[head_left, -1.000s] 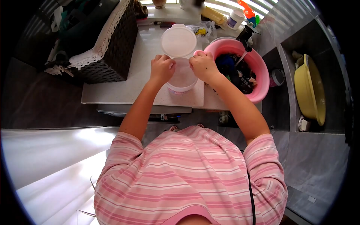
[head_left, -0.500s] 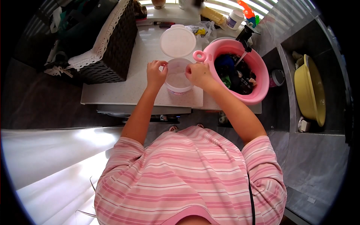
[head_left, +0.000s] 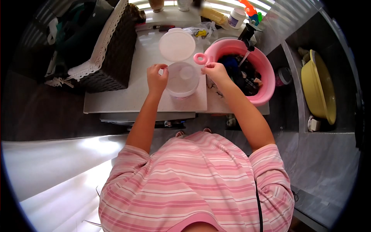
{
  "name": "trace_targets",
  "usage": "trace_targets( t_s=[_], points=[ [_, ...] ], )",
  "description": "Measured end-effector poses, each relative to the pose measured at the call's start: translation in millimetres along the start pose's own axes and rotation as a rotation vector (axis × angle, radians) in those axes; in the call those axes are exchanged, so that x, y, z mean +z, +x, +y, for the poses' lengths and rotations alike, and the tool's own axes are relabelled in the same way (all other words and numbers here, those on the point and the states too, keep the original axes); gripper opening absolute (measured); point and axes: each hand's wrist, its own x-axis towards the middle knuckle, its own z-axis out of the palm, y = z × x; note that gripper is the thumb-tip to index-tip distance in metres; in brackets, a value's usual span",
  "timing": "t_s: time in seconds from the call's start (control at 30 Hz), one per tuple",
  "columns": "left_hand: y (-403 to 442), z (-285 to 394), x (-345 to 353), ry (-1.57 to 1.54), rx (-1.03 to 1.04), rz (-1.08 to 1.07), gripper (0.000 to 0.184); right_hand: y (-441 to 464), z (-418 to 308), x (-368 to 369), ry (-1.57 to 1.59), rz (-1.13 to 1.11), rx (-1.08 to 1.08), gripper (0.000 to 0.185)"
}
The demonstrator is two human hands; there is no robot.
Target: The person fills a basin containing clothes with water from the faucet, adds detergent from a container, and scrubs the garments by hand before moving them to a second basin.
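A translucent round plastic tub (head_left: 181, 89) stands at the front of the white counter, its top uncovered. Inside it shows a pale round shape (head_left: 186, 73) that I cannot identify. My left hand (head_left: 157, 79) is closed in a pinch at the tub's left rim. On the other side my right hand (head_left: 217, 73) also pinches, just off the right rim and close to the pink basin's ring handle (head_left: 200, 58); anything between those fingertips is too small to make out. Behind the tub lies its round white lid (head_left: 177, 45).
Water runs from a black tap (head_left: 247, 36) into a pink basin (head_left: 266, 91) of dark clothes (head_left: 241, 75). A dark woven basket (head_left: 116, 67) with lace trim stands left. Along the back are a white jar (head_left: 236, 18) and plastic bag (head_left: 206, 31). A yellow basin (head_left: 313, 87) leans in the right niche.
My right hand has moved right, away from the tub's rim. My left hand stays at the left rim. The view has shifted slightly, and the tub shows less of its front side.
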Motion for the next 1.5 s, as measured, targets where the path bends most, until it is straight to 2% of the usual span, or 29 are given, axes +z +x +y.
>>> trace_targets(
  t_s=[0.1,0.17,0.43,0.5,0.57,0.63,0.93,0.97,1.03,1.17,1.23,1.37,1.5],
  points=[
    [6,18,5,-0.047,-0.041,0.001,0.008,-15,-11,-30,0.179,0.062,0.056,0.013],
    [11,34,11,-0.064,-0.035,-0.027,0.008,-9,3,-59,0.228,0.098,0.005,0.010],
    [15,112,54,-0.085,0.046,-0.093,0.008,-13,35,-189,0.203,0.474,-0.101,0.009],
    [12,127,66,-0.091,0.113,-0.112,0.009,-14,49,-209,-0.135,0.676,-0.138,0.013],
    [8,135,79,-0.086,0.129,-0.119,0.009,-12,63,-218,-0.295,0.731,-0.208,0.018],
    [4,141,89,-0.077,0.142,-0.125,0.009,-14,60,-226,-0.313,0.795,-0.199,0.018],
    [-7,151,112,0.023,0.204,-0.168,0.009,-11,54,-225,-0.606,0.825,-0.386,0.012],
    [-9,153,114,0.023,0.197,-0.177,0.010,-13,56,-222,-0.758,0.795,-0.430,0.010],
    [-11,156,119,0.025,0.190,-0.185,0.010,-20,52,-218,-0.803,0.769,-0.598,0.008],
    [-15,162,126,0.019,0.190,-0.206,0.010,-12,58,-228,-0.817,0.836,-0.630,0.008],
    [-15,164,128,0.014,0.194,-0.221,0.009,-20,55,-221,-0.901,0.706,-0.772,0.010],
    [-14,165,132,0.038,0.212,-0.218,0.009,-23,56,-234,-0.978,0.778,-0.726,0.011],
    [-11,162,132,0.034,0.230,-0.214,0.009,-41,60,-239,-1.025,0.711,-0.785,0.011]
  ],
)
